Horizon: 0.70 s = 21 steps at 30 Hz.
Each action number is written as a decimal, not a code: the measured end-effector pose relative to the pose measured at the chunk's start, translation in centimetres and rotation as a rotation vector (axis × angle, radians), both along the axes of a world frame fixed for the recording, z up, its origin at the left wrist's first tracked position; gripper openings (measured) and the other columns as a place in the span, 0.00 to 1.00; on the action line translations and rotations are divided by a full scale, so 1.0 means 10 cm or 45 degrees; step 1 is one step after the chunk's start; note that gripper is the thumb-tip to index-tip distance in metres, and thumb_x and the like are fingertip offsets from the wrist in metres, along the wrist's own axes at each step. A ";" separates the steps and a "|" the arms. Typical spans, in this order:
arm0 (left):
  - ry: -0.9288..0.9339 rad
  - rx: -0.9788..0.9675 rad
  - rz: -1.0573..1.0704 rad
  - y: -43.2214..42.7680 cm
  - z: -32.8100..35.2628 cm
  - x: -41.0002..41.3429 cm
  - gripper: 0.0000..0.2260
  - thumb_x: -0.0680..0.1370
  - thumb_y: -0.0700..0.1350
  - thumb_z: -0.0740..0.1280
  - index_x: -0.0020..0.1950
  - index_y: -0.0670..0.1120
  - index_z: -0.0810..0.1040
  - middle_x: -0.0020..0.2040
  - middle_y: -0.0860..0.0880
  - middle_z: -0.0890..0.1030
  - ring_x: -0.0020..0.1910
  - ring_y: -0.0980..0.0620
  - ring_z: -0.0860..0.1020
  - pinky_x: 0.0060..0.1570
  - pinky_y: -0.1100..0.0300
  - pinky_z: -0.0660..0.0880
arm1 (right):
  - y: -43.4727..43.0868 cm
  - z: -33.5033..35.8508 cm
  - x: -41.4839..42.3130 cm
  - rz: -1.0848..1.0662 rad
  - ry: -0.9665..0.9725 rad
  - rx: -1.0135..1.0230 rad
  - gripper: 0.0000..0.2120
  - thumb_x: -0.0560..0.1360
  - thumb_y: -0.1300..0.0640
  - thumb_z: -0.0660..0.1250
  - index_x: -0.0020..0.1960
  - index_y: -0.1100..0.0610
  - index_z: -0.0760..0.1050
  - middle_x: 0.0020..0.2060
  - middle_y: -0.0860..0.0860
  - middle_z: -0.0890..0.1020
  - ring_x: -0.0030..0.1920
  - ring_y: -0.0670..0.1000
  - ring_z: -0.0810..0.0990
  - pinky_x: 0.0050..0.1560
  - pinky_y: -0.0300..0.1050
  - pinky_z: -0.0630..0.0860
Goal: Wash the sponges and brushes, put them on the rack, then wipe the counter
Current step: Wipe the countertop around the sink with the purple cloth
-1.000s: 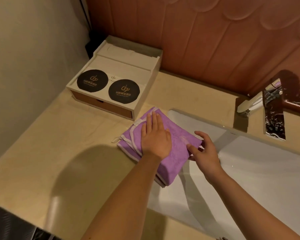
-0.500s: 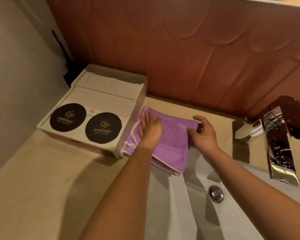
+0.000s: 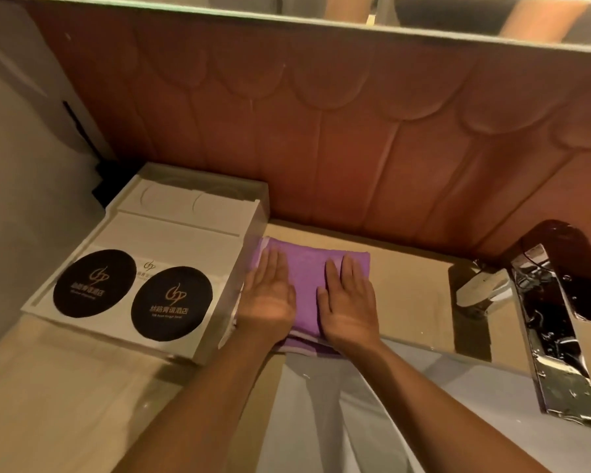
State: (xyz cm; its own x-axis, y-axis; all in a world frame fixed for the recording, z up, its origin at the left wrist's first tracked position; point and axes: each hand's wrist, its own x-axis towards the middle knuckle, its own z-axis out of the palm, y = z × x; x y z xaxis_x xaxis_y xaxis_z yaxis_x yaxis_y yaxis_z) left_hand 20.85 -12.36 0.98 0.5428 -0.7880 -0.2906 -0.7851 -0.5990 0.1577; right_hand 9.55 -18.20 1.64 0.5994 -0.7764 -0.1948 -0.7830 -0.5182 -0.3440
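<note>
- Fingers [image 3: 273, 264] of left hand [image 3: 270, 303] straight and close together, palm down, flat on folded purple cloth with pale trim [image 3: 307, 271]; nothing grasped.
- Right hand [image 3: 350, 305] same pose: palm down, fingers [image 3: 349, 273] extended side by side, pressing on cloth's right half; released, no pinch.
- Hands lie parallel, just beside each other, with a strip of purple showing between them; fingertips point toward wall.
- Both bare forearms reach in from bottom of frame, crossing above white sink basin [image 3: 321, 421].
- Cloth lies flat on beige stone counter [image 3: 410, 288], on the strip between basin's back rim and wall; its near edge lies at the basin rim.
- Cloth's left edge just beside white rectangular tray [image 3: 171, 233]; cannot tell if touching.
- Tray carries two black round coasters with gold logo, one at left [image 3: 94, 283], one nearer the cloth [image 3: 172, 303].
- Chrome tap [image 3: 556, 336] stands at right, well apart from cloth, spout over basin.
- Reddish-brown scalloped wall panel [image 3: 321, 148] behind counter; mirror edge along top.
</note>
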 end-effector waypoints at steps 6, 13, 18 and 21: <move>-0.076 -0.101 0.034 -0.15 -0.04 0.02 0.27 0.82 0.50 0.44 0.76 0.43 0.36 0.77 0.45 0.38 0.76 0.49 0.39 0.75 0.54 0.40 | -0.12 -0.11 0.09 0.009 0.022 -0.202 0.31 0.76 0.43 0.35 0.77 0.50 0.46 0.77 0.53 0.47 0.77 0.53 0.45 0.74 0.47 0.45; -0.086 -0.310 -0.030 -0.28 0.01 0.16 0.24 0.82 0.48 0.45 0.77 0.45 0.42 0.78 0.48 0.43 0.77 0.54 0.43 0.73 0.58 0.43 | -0.27 -0.09 0.19 0.021 -0.043 -0.252 0.43 0.66 0.39 0.28 0.77 0.53 0.49 0.77 0.56 0.50 0.77 0.54 0.48 0.74 0.49 0.45; -0.175 -0.336 -0.035 -0.38 -0.02 0.21 0.25 0.82 0.48 0.46 0.77 0.44 0.45 0.78 0.47 0.47 0.77 0.53 0.45 0.73 0.56 0.45 | -0.35 -0.14 0.28 -0.007 -0.058 -0.317 0.37 0.72 0.42 0.38 0.74 0.59 0.60 0.73 0.62 0.62 0.73 0.60 0.61 0.72 0.54 0.55; -0.201 -0.312 -0.042 -0.39 0.00 0.19 0.24 0.82 0.48 0.46 0.77 0.43 0.46 0.78 0.47 0.48 0.77 0.53 0.46 0.73 0.56 0.46 | -0.36 -0.15 0.27 0.001 -0.089 -0.338 0.37 0.72 0.42 0.38 0.73 0.59 0.61 0.72 0.63 0.63 0.73 0.61 0.62 0.72 0.55 0.57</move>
State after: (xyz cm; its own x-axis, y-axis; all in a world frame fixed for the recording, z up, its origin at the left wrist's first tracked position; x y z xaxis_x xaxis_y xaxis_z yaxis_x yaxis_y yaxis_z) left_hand 22.78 -16.30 0.94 0.5389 -0.8424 -0.0032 -0.8299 -0.5316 0.1691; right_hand 12.25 -21.84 0.13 0.6045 -0.7945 0.0578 -0.7619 -0.5978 -0.2494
